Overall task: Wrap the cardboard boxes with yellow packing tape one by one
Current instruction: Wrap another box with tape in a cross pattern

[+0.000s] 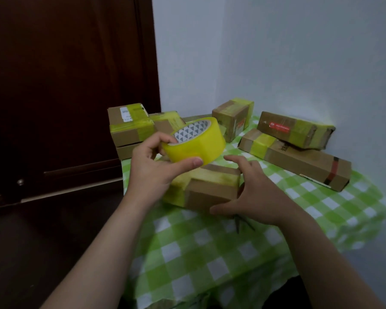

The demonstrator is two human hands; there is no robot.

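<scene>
Grips the roll [194, 141] in the left hand [152, 166], raised just above the near box [210, 188]: thumb pressed flat on the outer winding, fingers curled into the core. Spreads the right hand [252, 192] wide at the box's right end, fingertips up by the top edge, thumb low along the front. Touching the cardboard or just off it, cannot tell. Leaves the box flat on the checked cloth [210, 253], banded in yellow over the top and left end, bare brown at the front right.

Cannot tell whether a strip runs from roll to box. If so, likely to twist or fold onto itself with the roll held at a tilt, and to crease once laid down. If not, risks losing the free end flat against the winding under that thumb. Could also drag the box across the cloth on the next pull, given only a loose, open brace from the right. Beware what looks like scissors [243, 224] lying under the right wrist: easy to catch or nudge when turning the box. Little room behind, too, with the back boxes [132, 128] crowded close, apt to be knocked by a wide swing of the roll
</scene>
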